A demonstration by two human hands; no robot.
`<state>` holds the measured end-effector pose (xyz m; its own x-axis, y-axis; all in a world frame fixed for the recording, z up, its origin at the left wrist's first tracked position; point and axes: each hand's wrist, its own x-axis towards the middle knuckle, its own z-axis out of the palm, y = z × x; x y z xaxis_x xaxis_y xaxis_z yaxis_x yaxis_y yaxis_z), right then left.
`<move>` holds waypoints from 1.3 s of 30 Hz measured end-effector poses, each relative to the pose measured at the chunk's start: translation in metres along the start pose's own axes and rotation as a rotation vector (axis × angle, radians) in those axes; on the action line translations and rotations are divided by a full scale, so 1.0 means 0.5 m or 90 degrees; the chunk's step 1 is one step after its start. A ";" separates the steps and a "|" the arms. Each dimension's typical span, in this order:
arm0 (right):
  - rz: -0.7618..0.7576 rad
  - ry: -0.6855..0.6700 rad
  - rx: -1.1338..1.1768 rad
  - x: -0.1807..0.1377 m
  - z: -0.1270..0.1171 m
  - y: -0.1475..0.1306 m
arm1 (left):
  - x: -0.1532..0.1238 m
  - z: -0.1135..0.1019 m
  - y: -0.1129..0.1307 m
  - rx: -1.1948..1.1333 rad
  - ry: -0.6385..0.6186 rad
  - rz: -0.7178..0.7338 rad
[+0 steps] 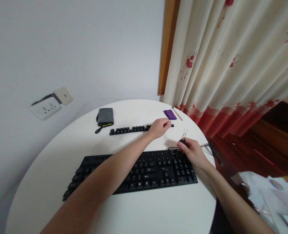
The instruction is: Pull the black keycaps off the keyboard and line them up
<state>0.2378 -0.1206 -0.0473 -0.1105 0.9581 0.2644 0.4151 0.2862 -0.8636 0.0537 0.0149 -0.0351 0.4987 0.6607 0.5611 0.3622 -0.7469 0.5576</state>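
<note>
My right hand (192, 151) grips a keycap puller (183, 141), a small black handle with thin wire prongs, over the upper right corner of a black keyboard (156, 174). Some wire points up, and some reaches down toward the keys. Farther off, my left hand (158, 128) hovers by a row of loose black keycaps (128, 130), its fingers pinched together. Whatever those fingers may hold is hidden. My left forearm crosses over the keyboard and covers part of its left half.
On the round white table (144, 211) lie a grey pouch (105, 116), a folded purple cloth (170, 114) and a thin stick-like tool (177, 113). A cable (208, 148) hangs over the right edge. Plastic bags (272, 191) lie at lower right, and a curtain (222, 65) hangs behind.
</note>
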 end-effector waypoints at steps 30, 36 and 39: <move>-0.076 0.300 -0.027 0.166 0.023 0.036 | 0.006 0.020 -0.008 0.011 -0.034 0.080; -0.065 0.298 -0.004 0.163 0.031 0.039 | 0.000 0.026 -0.004 -0.012 0.000 0.047; -0.072 0.292 -0.053 0.160 0.028 0.039 | 0.001 0.025 -0.006 0.012 -0.020 0.068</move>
<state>0.2243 -0.0380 -0.0492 0.2432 0.8102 0.5333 0.4967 0.3682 -0.7860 0.0626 0.0164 -0.0439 0.5591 0.5749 0.5974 0.3201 -0.8143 0.4842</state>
